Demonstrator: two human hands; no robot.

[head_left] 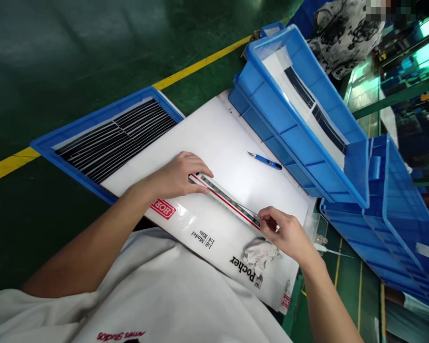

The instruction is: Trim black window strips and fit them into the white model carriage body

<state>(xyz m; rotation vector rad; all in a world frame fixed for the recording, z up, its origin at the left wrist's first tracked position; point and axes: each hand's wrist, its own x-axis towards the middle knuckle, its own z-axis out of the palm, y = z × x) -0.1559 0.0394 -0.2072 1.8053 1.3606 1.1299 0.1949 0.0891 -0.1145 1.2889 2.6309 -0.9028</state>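
Observation:
A long, narrow model train car [232,202], white with a red stripe and a row of dark windows, lies slantwise over the white board [214,138]. My left hand [180,176] grips its left end between thumb and fingers. At the other end, my right hand [280,228] is closed in a pinch by the upper edge, on what looks like a thin strip [249,210] running along the car; the fingertips partly hide it. Below that hand sits a crumpled white cloth [259,255]. A blue craft knife [266,161] rests beyond the car.
At the left, a blue tray [93,116] holds rows of dark strips. Stacked blue bins [289,114] stand along the board's far right side, the upper one with more dark pieces. Another blue bin [389,214] is at right. A person in patterned clothing [346,35] is behind.

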